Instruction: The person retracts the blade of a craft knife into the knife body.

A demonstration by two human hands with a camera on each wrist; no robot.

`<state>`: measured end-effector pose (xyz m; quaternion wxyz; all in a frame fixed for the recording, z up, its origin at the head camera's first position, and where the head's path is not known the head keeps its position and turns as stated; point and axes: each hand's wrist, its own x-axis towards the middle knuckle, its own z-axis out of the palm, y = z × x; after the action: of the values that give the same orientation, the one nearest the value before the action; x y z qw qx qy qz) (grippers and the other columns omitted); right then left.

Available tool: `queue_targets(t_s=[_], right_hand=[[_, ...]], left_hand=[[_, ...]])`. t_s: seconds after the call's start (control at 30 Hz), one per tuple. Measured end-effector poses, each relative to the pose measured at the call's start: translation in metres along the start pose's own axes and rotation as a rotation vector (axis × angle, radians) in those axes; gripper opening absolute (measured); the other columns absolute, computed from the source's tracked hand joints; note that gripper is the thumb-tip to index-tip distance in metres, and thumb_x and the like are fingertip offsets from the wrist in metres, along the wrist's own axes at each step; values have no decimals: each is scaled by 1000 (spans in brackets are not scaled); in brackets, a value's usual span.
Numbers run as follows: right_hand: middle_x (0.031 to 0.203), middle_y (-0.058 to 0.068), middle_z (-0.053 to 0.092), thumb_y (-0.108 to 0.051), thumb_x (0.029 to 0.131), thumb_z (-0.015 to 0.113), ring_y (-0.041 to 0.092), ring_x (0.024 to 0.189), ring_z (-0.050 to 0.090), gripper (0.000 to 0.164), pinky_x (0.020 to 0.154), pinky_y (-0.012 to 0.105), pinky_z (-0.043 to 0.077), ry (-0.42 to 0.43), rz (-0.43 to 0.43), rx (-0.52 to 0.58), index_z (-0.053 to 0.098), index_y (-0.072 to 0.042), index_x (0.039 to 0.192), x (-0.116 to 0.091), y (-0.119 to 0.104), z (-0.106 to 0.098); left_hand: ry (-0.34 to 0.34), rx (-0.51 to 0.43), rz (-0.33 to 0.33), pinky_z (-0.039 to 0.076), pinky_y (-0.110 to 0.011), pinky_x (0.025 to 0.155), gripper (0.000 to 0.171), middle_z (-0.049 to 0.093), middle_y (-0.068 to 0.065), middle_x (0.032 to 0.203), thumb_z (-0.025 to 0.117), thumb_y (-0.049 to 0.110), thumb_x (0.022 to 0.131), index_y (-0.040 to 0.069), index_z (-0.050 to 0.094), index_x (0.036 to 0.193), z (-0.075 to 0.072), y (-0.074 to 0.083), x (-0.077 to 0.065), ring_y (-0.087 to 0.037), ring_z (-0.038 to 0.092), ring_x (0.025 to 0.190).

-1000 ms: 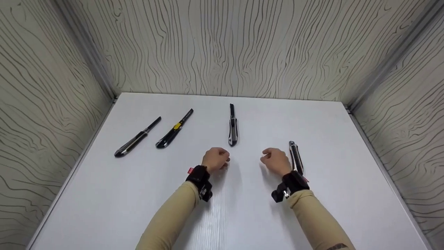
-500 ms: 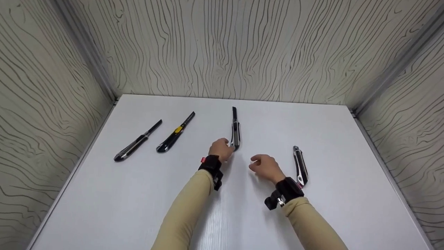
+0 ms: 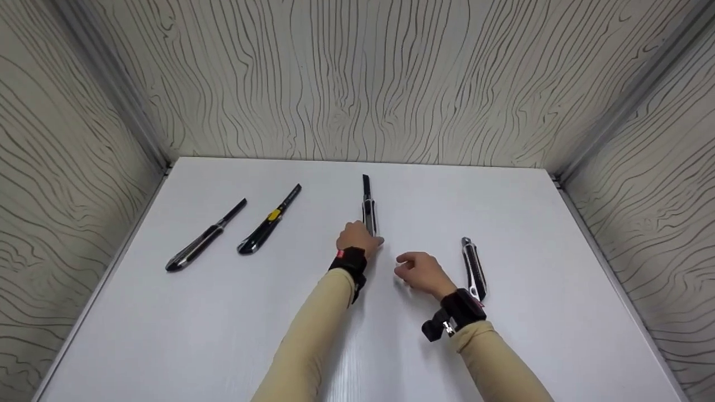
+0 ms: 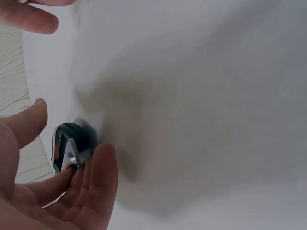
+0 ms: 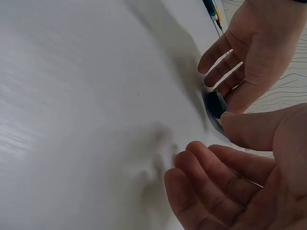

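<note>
Just left of the table's middle, my left hand [image 3: 357,239] reaches over the handle of a utility knife [image 3: 367,207] with its dark blade pointing to the back wall. In the left wrist view, the butt of this knife [image 4: 72,146] lies between the thumb and the fingers [image 4: 103,177]. The fingers are right at its side, while the thumb stands off from it. My right hand [image 3: 423,272] hovers nearby with loosely bent fingers and holds nothing. Beside the right wrist lies another utility knife [image 3: 473,268], its blade retracted.
On the left of the white table [image 3: 167,335] lie a black utility knife with a yellow slider [image 3: 268,220] and a dark and silver utility knife [image 3: 198,243], both with blades extended. Wood-patterned panels [image 3: 335,84] enclose the table at the back and sides.
My left hand has moved forward and right, onto the middle utility knife's handle. My right hand has shifted slightly left and back. The view has tilted a little.
</note>
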<state>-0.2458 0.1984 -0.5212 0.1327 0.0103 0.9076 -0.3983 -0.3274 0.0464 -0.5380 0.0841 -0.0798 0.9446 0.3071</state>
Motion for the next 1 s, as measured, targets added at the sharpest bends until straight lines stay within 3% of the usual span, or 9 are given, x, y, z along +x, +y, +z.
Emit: queue_targets(t_s=[0.17,0.33,0.63,1.0], right_hand=[[90,8,72,-14,90,62,14,68,64,34,56,22,48,-16,4,42,64,2,120,1,1,-1],[90,9,71,-12,90,61,16,68,64,37,55,22,48,-15,8,73,61,4,123,2,1,-1],[90,8,72,-13,91,61,13,67,63,43,55,22,49,0,21,64,55,5,129,3,4,-2],[90,8,72,-14,91,61,15,68,64,42,55,22,48,2,46,81,56,5,129,1,7,-3]], left_hand=[[60,28,-14,55,-40,75,46,64,-11,95,76,42,80,4,67,104,6,6,0,-25,62,82],[110,44,-1,55,-42,74,37,64,-12,94,75,34,82,4,66,101,9,7,1,-27,64,83],[170,21,45,52,-39,64,24,62,-9,79,72,27,82,3,66,85,7,1,5,-24,60,69],[117,29,57,45,-34,58,22,61,-6,72,72,26,82,5,64,81,-2,-3,0,-22,56,64]])
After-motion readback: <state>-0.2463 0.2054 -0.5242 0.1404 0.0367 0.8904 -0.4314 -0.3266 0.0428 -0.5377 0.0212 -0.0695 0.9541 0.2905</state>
